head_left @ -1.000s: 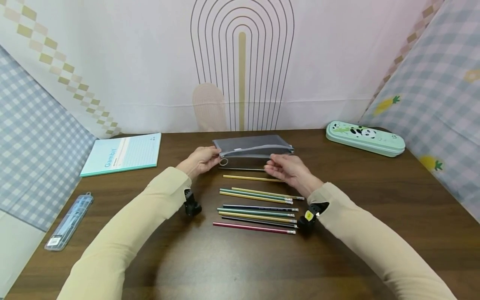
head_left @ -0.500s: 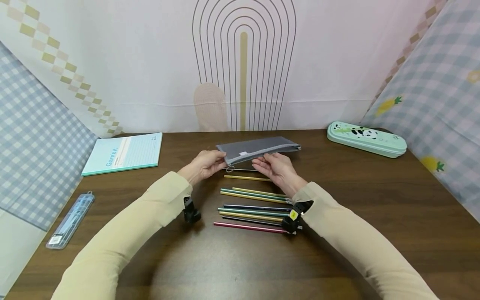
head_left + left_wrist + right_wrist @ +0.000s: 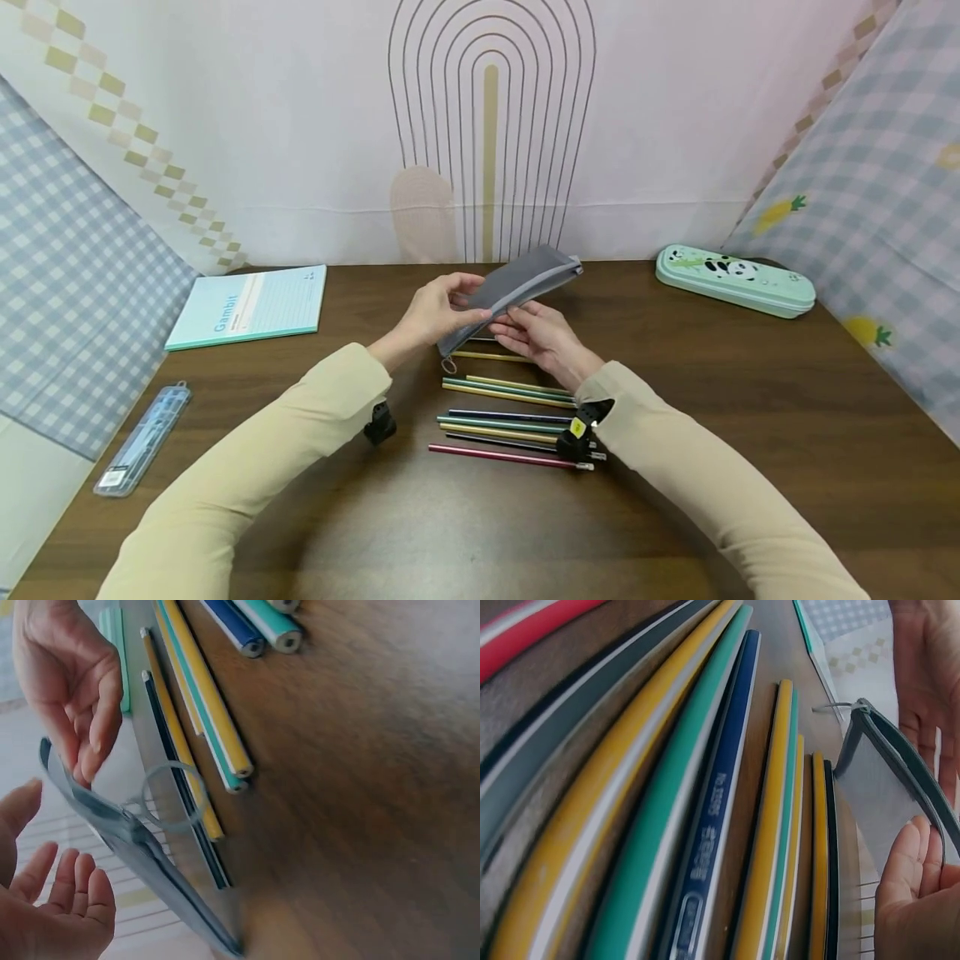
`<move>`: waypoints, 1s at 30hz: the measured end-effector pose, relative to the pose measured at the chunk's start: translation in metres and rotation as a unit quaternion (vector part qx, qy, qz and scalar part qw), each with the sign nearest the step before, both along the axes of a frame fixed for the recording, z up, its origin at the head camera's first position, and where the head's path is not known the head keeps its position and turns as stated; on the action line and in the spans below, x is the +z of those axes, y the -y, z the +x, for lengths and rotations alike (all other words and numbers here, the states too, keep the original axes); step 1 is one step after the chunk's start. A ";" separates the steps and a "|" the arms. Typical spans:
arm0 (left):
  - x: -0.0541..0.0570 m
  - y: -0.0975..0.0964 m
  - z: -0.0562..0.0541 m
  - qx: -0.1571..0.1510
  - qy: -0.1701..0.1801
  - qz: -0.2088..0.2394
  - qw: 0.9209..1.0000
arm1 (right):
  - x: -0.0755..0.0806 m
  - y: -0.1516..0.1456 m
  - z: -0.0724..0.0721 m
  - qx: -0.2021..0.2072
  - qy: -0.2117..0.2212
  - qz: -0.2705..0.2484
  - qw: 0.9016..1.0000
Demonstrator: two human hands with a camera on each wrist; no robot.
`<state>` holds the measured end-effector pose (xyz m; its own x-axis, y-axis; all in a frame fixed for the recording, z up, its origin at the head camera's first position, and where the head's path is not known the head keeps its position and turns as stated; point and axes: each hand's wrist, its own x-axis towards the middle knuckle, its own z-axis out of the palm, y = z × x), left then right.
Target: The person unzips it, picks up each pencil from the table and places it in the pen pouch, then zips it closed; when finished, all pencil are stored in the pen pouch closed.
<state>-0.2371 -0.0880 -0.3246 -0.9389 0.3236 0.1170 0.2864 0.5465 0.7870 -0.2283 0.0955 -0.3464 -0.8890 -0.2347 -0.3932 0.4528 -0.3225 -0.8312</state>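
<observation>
A grey zip pouch (image 3: 525, 271) with a small metal ring (image 3: 449, 365) on its near corner is held tilted above the far part of a row of pencils (image 3: 502, 422). My right hand (image 3: 543, 337) pinches its zipper edge near the middle. My left hand (image 3: 431, 312) is at the pouch's left side, thumb and fingers spread apart; in the left wrist view its fingers (image 3: 71, 877) are relaxed, beside the pouch. The pencils, yellow, green, dark and red, lie roughly parallel; my right wrist covers some of their eraser ends.
A light blue notebook (image 3: 247, 307) lies at the back left, with a clear plastic case (image 3: 142, 442) in front of it. A mint panda pencil case (image 3: 735, 282) stands at the back right. Patterned cloth (image 3: 315, 125) closes off the table's back and sides.
The pouch has been lifted and turned, its right end rising and its left end dropping toward me. My left hand has let go of the corner and spread its fingers.
</observation>
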 end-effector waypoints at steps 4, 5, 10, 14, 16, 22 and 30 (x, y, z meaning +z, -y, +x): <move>0.004 -0.002 0.001 -0.016 -0.038 -0.049 0.998 | 0.001 0.005 0.000 0.029 -0.005 -0.003 1.000; 0.005 -0.002 0.001 -0.015 -0.044 -0.051 0.998 | 0.001 0.006 0.000 0.037 -0.006 0.000 0.999; 0.009 0.003 0.001 0.018 -0.046 -0.044 0.998 | 0.001 0.007 -0.001 0.085 -0.007 0.021 0.996; 0.012 0.008 0.000 0.057 -0.013 -0.045 0.997 | 0.000 0.003 -0.003 0.134 -0.015 0.068 0.989; 0.013 0.013 0.000 0.071 0.012 -0.040 0.997 | -0.002 -0.001 -0.005 0.144 -0.046 0.117 0.982; 0.011 0.031 0.001 0.089 0.064 0.022 0.994 | -0.006 -0.021 -0.013 0.131 -0.229 0.373 0.889; 0.006 0.041 0.001 0.104 0.116 0.075 0.985 | -0.009 -0.029 -0.012 0.183 -0.300 0.527 0.774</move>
<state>-0.2359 -0.1290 -0.3189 -0.9903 0.1164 -0.0762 -0.0164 0.4464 0.8947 -0.2407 0.1246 -0.3554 -0.9357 -0.3437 -0.0794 -0.2158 0.7358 -0.6419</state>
